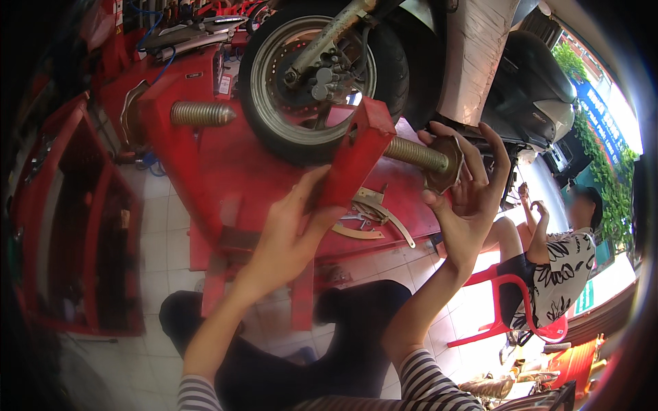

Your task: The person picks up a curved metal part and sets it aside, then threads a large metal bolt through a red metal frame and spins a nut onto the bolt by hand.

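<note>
In front of me stands a red metal wheel clamp (184, 175) with two uprights, each with a threaded screw through it. My left hand (283, 243) is closed round its right upright (354, 154), thumb on the near side. The right screw (419, 155) points outward and ends in a wavy-edged metal hand knob (447, 166). My right hand (469, 188) holds this knob between thumb and fingers, with some fingers stretched upward. The left screw (202, 114) points inward, its knob (132, 113) on the outer side. Behind the clamp is a motorbike front wheel (312, 85).
The motorbike (480, 61) stands on a red lift platform (257, 161). Curved metal parts (373, 216) and small tools lie at its near edge. A red open cabinet (79, 226) is at left. At right a person (558, 274) sits on a red plastic chair (490, 312).
</note>
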A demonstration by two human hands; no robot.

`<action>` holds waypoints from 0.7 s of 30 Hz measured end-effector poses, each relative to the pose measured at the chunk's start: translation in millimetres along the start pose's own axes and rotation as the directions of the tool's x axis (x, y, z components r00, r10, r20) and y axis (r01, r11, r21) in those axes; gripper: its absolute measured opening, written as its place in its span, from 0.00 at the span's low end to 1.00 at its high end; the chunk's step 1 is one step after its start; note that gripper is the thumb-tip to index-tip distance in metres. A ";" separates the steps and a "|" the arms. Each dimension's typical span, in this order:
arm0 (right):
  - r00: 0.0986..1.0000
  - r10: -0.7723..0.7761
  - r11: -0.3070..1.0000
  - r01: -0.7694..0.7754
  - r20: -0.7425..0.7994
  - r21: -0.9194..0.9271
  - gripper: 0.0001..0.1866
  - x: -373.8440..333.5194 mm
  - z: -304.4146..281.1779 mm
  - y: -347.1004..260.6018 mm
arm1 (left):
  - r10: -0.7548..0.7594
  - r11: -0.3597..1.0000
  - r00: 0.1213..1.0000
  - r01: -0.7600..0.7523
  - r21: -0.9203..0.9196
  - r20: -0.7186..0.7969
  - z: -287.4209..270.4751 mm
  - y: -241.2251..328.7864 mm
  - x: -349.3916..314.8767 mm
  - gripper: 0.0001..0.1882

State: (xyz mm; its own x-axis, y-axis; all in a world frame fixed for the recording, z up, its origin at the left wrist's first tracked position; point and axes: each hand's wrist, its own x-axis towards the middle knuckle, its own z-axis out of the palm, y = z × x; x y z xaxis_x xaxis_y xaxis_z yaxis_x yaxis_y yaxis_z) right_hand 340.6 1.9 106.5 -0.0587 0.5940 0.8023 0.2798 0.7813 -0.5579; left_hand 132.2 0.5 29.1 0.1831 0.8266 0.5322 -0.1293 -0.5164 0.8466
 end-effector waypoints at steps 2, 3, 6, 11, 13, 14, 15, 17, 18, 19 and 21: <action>0.971 0.239 0.959 -0.241 0.032 0.147 0.41 -4.2 -8.1 -5.2 | 0.039 0.999 0.999 -0.039 0.005 -0.010 -0.9 -2.5 -0.5 0.24; 0.980 0.195 0.969 -0.198 0.034 0.150 0.41 -3.4 -8.7 -0.7 | 0.048 0.999 0.999 -0.048 0.003 -0.018 -1.3 -3.1 -0.7 0.24; 0.999 -0.052 0.998 0.052 -0.009 -0.017 0.41 0.8 -0.9 7.4 | 0.066 0.998 0.998 -0.065 0.018 -0.010 -0.7 -5.2 -0.5 0.23; 0.987 0.159 0.982 -0.155 -0.036 0.108 0.43 -1.6 -8.6 -2.0 | 0.105 0.994 0.994 -0.105 0.040 -0.015 -1.0 -5.9 -1.0 0.23; 0.996 0.064 0.991 -0.056 -0.056 0.121 0.40 0.1 -6.0 2.0 | 0.101 0.994 0.995 -0.100 0.042 -0.020 0.9 -7.5 -1.4 0.24; 0.991 -0.129 0.990 0.127 -0.043 -0.058 0.38 6.4 1.4 5.5 | 0.099 0.994 0.995 -0.098 0.040 -0.024 2.2 -8.7 -1.3 0.24; 0.995 -0.091 0.995 0.089 -0.043 -0.053 0.38 3.6 -1.3 4.6 | 0.070 0.997 0.997 -0.070 0.030 -0.027 2.8 -8.1 -1.5 0.24; 0.999 -0.015 0.999 0.014 -0.040 -0.032 0.38 -0.6 -2.9 4.5 | 0.014 1.000 1.000 -0.014 0.012 -0.028 1.7 -5.0 -1.7 0.25; 0.987 0.149 0.985 -0.144 -0.058 0.093 0.40 -0.7 -8.4 -0.8 | 0.019 1.000 0.999 -0.019 0.010 -0.029 1.0 -5.2 -1.6 0.25; 0.989 0.127 0.987 -0.118 -0.076 0.107 0.39 0.6 -6.0 0.7 | 0.024 1.000 0.999 -0.024 0.007 -0.030 0.0 -5.6 -1.4 0.25; 0.989 0.085 0.990 -0.070 -0.123 0.123 0.39 1.8 -5.6 2.1 | 0.034 0.999 0.999 -0.034 0.011 0.003 -0.1 -3.1 -0.1 0.25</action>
State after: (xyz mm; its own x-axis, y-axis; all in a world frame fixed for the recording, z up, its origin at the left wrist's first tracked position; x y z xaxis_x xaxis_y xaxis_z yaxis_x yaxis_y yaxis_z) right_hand 346.4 3.5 107.9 0.0840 0.6300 0.7720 0.1631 0.7556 -0.6344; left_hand 132.5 2.1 26.4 0.1813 0.8081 0.5604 -0.1244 -0.5464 0.8282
